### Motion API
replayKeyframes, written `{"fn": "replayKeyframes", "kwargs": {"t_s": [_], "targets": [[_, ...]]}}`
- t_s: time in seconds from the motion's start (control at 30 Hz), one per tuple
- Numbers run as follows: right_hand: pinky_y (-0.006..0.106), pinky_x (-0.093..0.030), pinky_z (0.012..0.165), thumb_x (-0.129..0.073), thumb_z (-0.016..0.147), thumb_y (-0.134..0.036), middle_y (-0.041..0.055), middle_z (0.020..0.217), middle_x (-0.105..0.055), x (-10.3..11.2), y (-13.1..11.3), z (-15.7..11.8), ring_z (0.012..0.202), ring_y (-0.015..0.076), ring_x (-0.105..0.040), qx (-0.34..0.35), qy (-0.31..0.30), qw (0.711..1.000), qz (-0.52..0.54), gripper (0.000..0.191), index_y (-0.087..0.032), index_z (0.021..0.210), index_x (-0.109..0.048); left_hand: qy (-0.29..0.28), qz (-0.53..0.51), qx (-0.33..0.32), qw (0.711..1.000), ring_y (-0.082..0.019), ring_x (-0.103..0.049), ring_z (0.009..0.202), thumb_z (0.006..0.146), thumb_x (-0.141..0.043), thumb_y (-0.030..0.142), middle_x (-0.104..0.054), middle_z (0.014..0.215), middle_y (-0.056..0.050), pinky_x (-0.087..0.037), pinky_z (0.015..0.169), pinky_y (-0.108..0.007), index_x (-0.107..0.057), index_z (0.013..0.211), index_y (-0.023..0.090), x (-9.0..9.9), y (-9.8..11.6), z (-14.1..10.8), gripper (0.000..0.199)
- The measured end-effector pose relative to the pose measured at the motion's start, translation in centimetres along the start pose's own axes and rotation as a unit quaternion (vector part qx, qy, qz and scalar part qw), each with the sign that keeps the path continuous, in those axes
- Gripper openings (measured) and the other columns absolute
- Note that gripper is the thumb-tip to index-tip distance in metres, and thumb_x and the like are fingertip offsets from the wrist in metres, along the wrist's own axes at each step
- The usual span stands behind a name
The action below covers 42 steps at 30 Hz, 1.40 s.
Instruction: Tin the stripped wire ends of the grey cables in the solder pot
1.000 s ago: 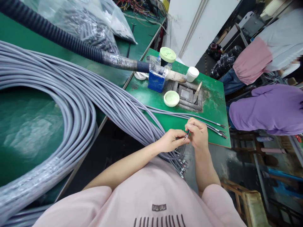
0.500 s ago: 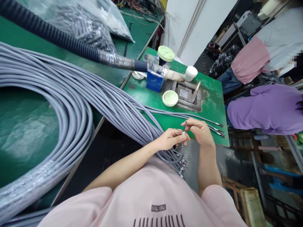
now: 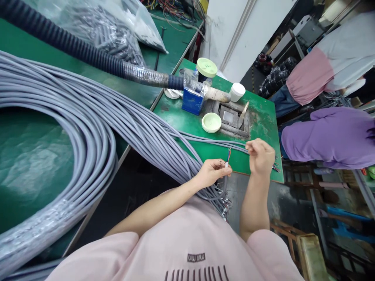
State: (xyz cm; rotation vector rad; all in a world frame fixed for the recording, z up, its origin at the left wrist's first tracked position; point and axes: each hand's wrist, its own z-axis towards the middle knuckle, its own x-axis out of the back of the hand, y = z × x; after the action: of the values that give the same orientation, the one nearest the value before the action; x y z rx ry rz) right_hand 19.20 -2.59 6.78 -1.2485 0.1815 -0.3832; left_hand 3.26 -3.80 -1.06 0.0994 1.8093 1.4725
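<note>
A grey cable's stripped end [image 3: 227, 164] is pinched between the thumb and fingers of my left hand [image 3: 211, 171]. Thin coloured wires [image 3: 229, 155] fan upward out of it, and dark strands lean over the fingers. To the right, apart from that cable, my right hand [image 3: 261, 157] is raised with its fingers curled together; whether anything is in them cannot be made out. It partly covers the ends of several grey cables [image 3: 211, 139] lying on the green table. Just behind my left hand runs a thick bundle of grey cables [image 3: 140, 121], its ends hanging beside my body.
A pot with a square metal surface [image 3: 230, 116] is set in the table [image 3: 175, 117], a scraper [image 3: 243, 114] on its edge. Around it stand a pale green dish [image 3: 211, 122], a white tub [image 3: 237, 91] and a blue box [image 3: 191, 100] under a corrugated hose [image 3: 88, 54]. Two people are at right.
My right hand has left the coloured wires and moved right and slightly up, its fingers curling. My left hand stays nearly in place, still pinching the cable end.
</note>
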Motion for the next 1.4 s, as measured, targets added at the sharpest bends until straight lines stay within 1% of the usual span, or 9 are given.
{"fn": "replayKeyframes", "kwargs": {"t_s": [0.1, 0.17, 0.3, 0.47, 0.53, 0.63, 0.7, 1.07, 1.4], "targets": [[0.029, -0.044, 0.064, -0.067, 0.076, -0.020, -0.0002, 0.071, -0.065, -0.4, -0.6, -1.2, 0.067, 0.0142, -0.058, -0.018, -0.154, 0.978, -0.141, 0.011, -0.023, 0.081, -0.077, 0.012, -0.021, -0.009, 1.000, -0.007, -0.049, 0.053, 0.071, -0.076, 0.044, -0.064, 0.065, -0.001, -0.039, 0.054, -0.021, -0.064, 0.070, 0.012, -0.1, -0.3, 0.1, 0.035], [0.029, -0.045, 0.065, -0.069, 0.077, -0.020, -0.0003, 0.074, -0.066, -1.4, -0.8, -2.1, 0.070, 0.0146, -0.059, 0.000, -0.179, 0.969, -0.169, 0.010, -0.024, 0.082, -0.076, 0.006, -0.019, -0.010, 1.000, -0.008, -0.050, 0.054, 0.070, -0.077, 0.044, -0.063, 0.063, -0.001, -0.040, 0.056, -0.022, -0.062, 0.067, 0.012, -0.1, -0.4, 0.0, 0.035], [0.028, -0.042, 0.059, -0.067, 0.078, -0.019, -0.0018, 0.063, -0.061, -3.1, -0.5, -2.4, 0.061, 0.0132, -0.055, 0.057, -0.102, 0.981, -0.155, 0.012, -0.023, 0.069, -0.074, 0.004, -0.032, -0.011, 0.999, -0.009, -0.054, 0.057, 0.070, -0.078, 0.043, -0.062, 0.061, 0.000, -0.042, 0.060, -0.023, -0.062, 0.066, 0.012, -0.1, 0.0, 0.0, 0.034], [0.027, -0.040, 0.057, -0.067, 0.077, -0.017, -0.0032, 0.059, -0.058, -2.1, -0.8, -0.9, 0.057, 0.0120, -0.051, 0.080, 0.054, 0.993, -0.074, 0.013, -0.023, 0.070, -0.075, 0.025, -0.050, -0.023, 0.998, -0.008, -0.053, 0.056, 0.069, -0.078, 0.041, -0.064, 0.063, -0.001, -0.042, 0.060, -0.023, -0.063, 0.068, 0.012, 0.1, 0.9, 0.2, 0.033], [0.027, -0.042, 0.059, -0.066, 0.079, -0.018, -0.0025, 0.062, -0.060, -1.6, -1.2, -0.7, 0.059, 0.0120, -0.053, 0.071, 0.017, 0.993, -0.094, 0.012, -0.023, 0.073, -0.076, 0.027, -0.061, -0.021, 0.998, -0.009, -0.054, 0.057, 0.068, -0.079, 0.042, -0.065, 0.062, -0.001, -0.042, 0.060, -0.023, -0.062, 0.067, 0.013, 0.2, 0.9, 0.2, 0.034], [0.029, -0.046, 0.065, -0.068, 0.078, -0.020, -0.0003, 0.073, -0.067, -1.8, -1.6, -1.0, 0.068, 0.0140, -0.059, 0.021, -0.138, 0.979, -0.150, 0.008, -0.023, 0.079, -0.076, 0.025, -0.064, -0.024, 0.997, -0.010, -0.056, 0.061, 0.068, -0.079, 0.041, -0.065, 0.064, -0.002, -0.043, 0.063, -0.024, -0.061, 0.066, 0.013, 0.1, 0.7, 0.1, 0.034], [0.029, -0.047, 0.066, -0.069, 0.076, -0.021, 0.0001, 0.076, -0.069, -2.4, -1.4, -1.4, 0.070, 0.0148, -0.061, 0.005, -0.171, 0.975, -0.144, 0.006, -0.023, 0.079, -0.075, 0.019, -0.056, -0.025, 0.998, -0.010, -0.057, 0.061, 0.069, -0.079, 0.041, -0.065, 0.065, -0.002, -0.043, 0.063, -0.024, -0.061, 0.067, 0.012, 0.1, 0.7, 0.0, 0.033], [0.031, -0.047, 0.060, -0.069, 0.078, -0.023, -0.0008, 0.068, -0.069, -2.8, -0.6, -3.2, 0.063, 0.0156, -0.060, 0.069, -0.022, 0.991, -0.116, 0.008, -0.026, 0.074, -0.075, 0.041, -0.043, -0.035, 0.998, -0.011, -0.056, 0.062, 0.071, -0.076, 0.049, -0.066, 0.065, -0.004, -0.044, 0.063, -0.024, -0.070, 0.067, 0.011, 1.3, 1.9, 0.3, 0.039], [0.031, -0.046, 0.063, -0.069, 0.080, -0.023, 0.0002, 0.074, -0.070, -2.1, -0.4, -3.9, 0.067, 0.0161, -0.060, 0.056, -0.029, 0.992, -0.105, 0.008, -0.026, 0.078, -0.075, -0.077, -0.212, 0.024, 0.974, -0.013, -0.058, 0.058, 0.069, -0.078, 0.051, -0.062, 0.057, -0.003, -0.042, 0.062, -0.027, -0.072, 0.079, 0.011, 2.6, 1.7, 0.2, 0.041]]}}
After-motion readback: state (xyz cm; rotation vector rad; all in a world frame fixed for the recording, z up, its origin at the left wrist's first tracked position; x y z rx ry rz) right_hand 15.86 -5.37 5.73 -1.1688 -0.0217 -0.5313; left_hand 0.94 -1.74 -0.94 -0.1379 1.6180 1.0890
